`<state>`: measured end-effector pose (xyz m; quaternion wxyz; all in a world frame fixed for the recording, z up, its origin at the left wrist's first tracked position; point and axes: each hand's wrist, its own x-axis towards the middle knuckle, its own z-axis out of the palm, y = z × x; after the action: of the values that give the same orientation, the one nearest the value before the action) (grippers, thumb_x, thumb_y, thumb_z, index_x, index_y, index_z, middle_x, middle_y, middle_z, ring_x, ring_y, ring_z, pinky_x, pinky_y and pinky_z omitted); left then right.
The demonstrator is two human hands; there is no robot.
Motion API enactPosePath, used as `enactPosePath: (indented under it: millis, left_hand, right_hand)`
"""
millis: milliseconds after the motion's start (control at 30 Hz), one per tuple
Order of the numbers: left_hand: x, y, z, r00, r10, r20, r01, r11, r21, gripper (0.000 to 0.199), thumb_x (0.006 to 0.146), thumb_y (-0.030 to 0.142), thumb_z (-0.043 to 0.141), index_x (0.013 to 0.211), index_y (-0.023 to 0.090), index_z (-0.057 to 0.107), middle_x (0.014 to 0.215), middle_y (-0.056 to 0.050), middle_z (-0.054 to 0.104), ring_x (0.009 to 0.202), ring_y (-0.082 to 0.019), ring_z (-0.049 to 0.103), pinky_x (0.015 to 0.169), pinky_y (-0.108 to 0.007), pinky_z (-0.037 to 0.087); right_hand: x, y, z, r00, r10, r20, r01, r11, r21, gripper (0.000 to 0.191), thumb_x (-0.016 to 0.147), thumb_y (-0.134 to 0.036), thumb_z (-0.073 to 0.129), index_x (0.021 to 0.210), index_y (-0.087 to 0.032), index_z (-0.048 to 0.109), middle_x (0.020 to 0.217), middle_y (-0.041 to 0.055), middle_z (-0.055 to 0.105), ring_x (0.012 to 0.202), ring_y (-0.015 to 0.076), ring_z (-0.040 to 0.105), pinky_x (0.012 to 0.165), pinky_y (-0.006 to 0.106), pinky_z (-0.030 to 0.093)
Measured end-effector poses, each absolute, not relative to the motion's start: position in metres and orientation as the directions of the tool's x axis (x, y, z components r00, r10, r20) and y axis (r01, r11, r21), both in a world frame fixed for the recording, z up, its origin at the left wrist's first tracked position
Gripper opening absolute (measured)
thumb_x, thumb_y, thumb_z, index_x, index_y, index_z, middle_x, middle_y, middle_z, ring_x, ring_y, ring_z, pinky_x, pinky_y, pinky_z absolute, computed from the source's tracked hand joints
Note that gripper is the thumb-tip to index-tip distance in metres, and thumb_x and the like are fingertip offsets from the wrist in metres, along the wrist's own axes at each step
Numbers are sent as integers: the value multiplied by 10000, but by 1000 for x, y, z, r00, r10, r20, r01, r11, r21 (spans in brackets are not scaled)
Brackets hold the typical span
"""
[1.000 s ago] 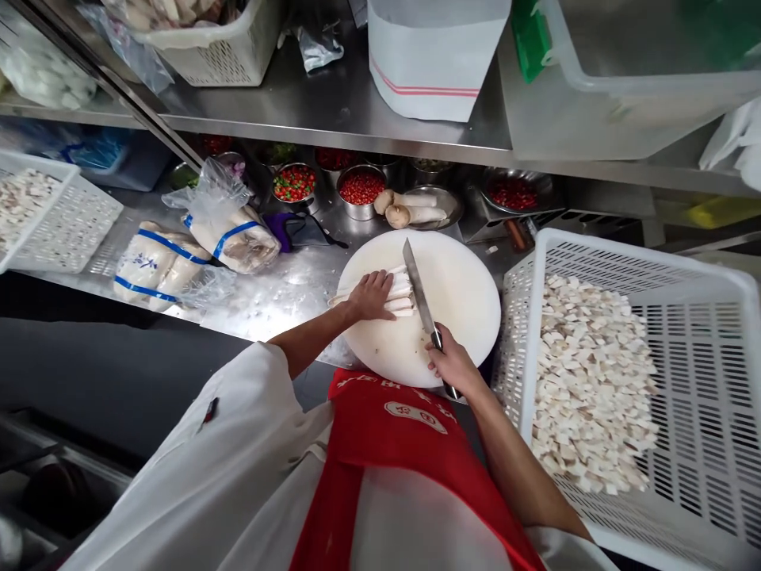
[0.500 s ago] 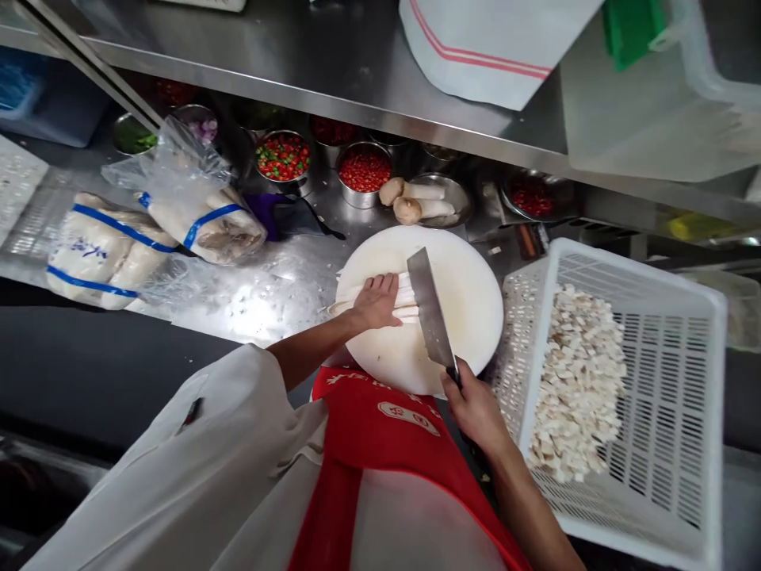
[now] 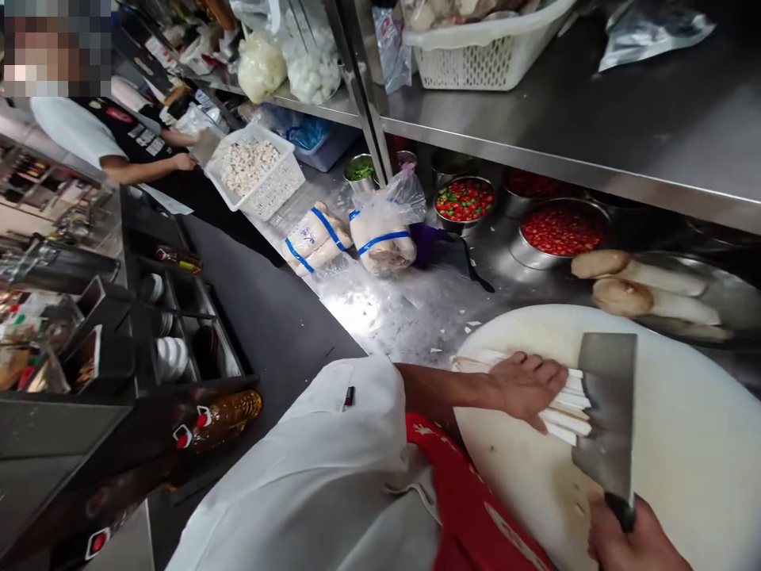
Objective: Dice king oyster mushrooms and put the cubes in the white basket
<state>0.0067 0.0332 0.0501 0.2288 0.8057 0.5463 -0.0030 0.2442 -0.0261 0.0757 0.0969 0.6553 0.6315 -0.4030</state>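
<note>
Beyond your steel counter (image 3: pixel 410 317) and the steel shelf (image 3: pixel 535 143) above it, dark floor (image 3: pixel 261 309) runs beside a black rack (image 3: pixel 202 317).

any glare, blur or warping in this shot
Head view: harsh white glare on the steel countertop; deep shade under the metal shelf; white cutting board stretched toward the lower right corner, wide-angle style; upper left corner pixelated

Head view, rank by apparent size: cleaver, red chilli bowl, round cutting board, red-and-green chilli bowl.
1. Cutting board
2. Cleaver
3. Red chilli bowl
4. Red-and-green chilli bowl
</note>
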Motion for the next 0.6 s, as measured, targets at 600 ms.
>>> enactPosePath:
  millis: [600]
  left_hand:
    - [12, 20, 45, 294, 903, -313, 932, -198, 303, 1087, 763, 564, 655, 1527, 14, 111, 1546, -230, 285, 1415, -396, 256, 1201, -476, 147]
  right_hand:
    - [243, -60, 144, -185, 777, -602, 897, -117, -427, 374, 920, -354, 428, 1232, -196, 560, 886, 87, 740, 829, 269, 701, 673, 308, 461]
